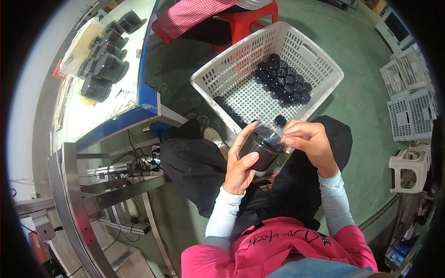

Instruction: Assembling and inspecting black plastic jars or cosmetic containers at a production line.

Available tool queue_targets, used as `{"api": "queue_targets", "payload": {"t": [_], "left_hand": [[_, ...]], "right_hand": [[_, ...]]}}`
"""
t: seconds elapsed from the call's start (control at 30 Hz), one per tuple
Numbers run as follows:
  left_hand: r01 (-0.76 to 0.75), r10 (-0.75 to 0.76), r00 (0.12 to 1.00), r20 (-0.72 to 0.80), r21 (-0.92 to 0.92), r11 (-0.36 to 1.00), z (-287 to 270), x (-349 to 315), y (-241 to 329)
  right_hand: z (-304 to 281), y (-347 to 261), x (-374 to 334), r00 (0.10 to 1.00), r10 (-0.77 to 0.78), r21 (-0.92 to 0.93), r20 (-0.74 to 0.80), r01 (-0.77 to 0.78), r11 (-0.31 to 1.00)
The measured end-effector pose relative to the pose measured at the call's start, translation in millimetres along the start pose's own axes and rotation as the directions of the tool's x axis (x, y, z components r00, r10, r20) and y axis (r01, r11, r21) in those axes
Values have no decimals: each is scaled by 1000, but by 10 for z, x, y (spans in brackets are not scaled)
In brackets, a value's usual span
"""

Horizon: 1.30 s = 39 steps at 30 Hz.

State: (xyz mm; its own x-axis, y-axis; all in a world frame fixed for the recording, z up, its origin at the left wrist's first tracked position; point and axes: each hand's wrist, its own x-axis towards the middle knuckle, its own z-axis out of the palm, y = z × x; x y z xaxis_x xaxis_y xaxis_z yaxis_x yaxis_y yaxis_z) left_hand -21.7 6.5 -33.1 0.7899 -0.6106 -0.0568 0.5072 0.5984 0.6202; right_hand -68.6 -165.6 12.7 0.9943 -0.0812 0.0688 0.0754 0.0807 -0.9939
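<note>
Head view: the left hand (241, 161) clasped a dark jar (263, 155), seemingly unfinished; the right hand (313, 142) pressed its fingertips together beside the rim, catch unclear. Ahead, round black pieces (283, 79) part-filled a crate (222, 68); leftward, more jars (107, 66) stood on a table (129, 95).

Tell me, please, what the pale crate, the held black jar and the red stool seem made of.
Pale crate: likely matte moulded plastic, given its regular slots. Black jar: shiny near the top, where light reflects; plastic or glass, I can't tell. Red stool: probably smooth plastic, given its even colour.
</note>
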Motion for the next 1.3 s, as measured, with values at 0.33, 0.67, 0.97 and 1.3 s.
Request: {"api": "queue_targets", "payload": {"t": [0.33, 0.67, 0.97, 1.3], "left_hand": [[-19, 19, 1000, -15, -9, 1000, 32, 1, 31], [-52, 51, 997, -52, -11, 999, -50, 7, -38], [-55, 54, 998, -38, -34, 998, -42, 16, -28], [-51, 50, 998, -45, -31, 998, -38, 24, -20]], "right_hand": [[55, -78, 57, 999, 21, -67, 24, -19, 998], [127, -113, 104, 1000, 25, -102, -1, -25, 994], [130, -165, 117, 996, -89, -287, 31, 94, 953], [160, -155, 147, 992, -126, -271, 9, 124, 955]]}}
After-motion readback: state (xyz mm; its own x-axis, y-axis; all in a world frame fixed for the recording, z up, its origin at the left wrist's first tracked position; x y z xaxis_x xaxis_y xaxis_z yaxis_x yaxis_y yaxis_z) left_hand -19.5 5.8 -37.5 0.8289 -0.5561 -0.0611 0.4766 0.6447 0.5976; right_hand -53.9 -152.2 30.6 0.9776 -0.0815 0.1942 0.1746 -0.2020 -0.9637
